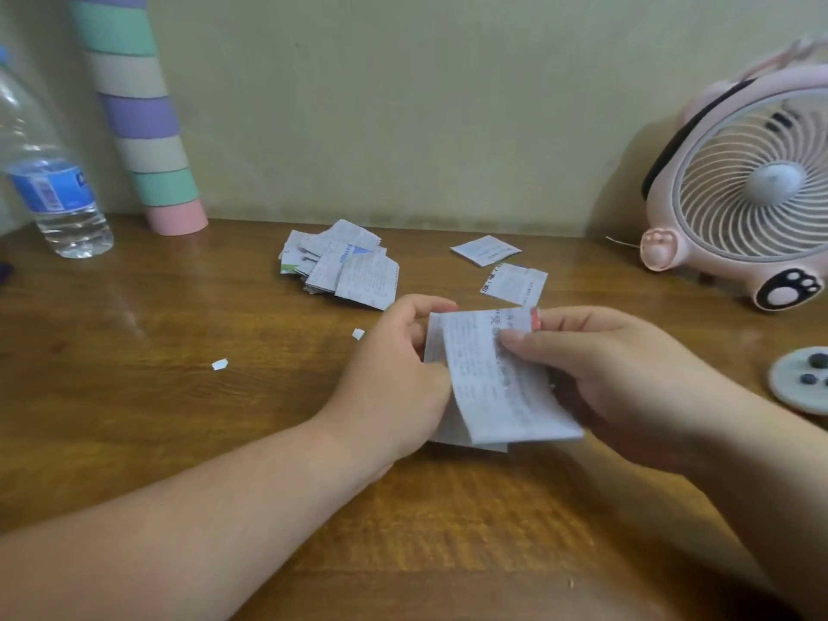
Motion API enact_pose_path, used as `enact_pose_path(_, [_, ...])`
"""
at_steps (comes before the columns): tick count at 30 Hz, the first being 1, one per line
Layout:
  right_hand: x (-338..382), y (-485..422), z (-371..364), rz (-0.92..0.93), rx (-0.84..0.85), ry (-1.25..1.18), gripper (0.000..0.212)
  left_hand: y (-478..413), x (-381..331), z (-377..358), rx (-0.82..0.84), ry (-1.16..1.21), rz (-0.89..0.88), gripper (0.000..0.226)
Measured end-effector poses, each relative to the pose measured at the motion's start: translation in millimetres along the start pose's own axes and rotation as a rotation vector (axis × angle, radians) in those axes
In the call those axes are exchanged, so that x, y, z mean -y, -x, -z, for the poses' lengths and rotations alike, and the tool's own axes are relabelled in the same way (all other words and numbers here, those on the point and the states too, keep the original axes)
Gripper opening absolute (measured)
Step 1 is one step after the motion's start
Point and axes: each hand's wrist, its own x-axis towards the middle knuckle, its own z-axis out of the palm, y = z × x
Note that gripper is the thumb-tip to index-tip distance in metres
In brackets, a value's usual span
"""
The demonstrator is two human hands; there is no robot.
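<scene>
Near-centre over the table (179, 441), left hand (394, 378) & right hand (614, 374) both pinch the folded printed paper (488, 378) by its side edges: light, thin, floppy, prob tears easily, so grip near the fold, w/ fingertips.

Both hands hold a folded printed paper (493, 378) just above the wooden tabletop (157, 396). The left hand (394, 378) grips its left edge with curled fingers; the right hand (618, 374) pinches its right side, thumb on the printed face. Beyond them lies a pile of folded papers (345, 264), and to its right two separate folded papers (485, 250) (515, 283), one behind the other. Two small paper scraps (219, 364) (358, 334) lie left of the hands. A water bottle (49, 172) and a striped tube (143, 123) stand at the back left. A pink fan (752, 190) stands at the right, and a small round dish (797, 387) sits near the right edge.
</scene>
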Motion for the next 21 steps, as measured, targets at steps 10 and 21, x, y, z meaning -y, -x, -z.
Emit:
enact_pose_path(10, [-16.0,4.8,-20.8,0.032,-0.178,0.008,0.014,1.6,0.2,-2.8,0.0,-0.003,-0.051,0.043])
enact_pose_path(21, [-15.5,7.2,-16.4,0.099,-0.227,-0.082,0.014,2.8,-3.7,-3.7,0.042,0.117,-0.019,0.04])
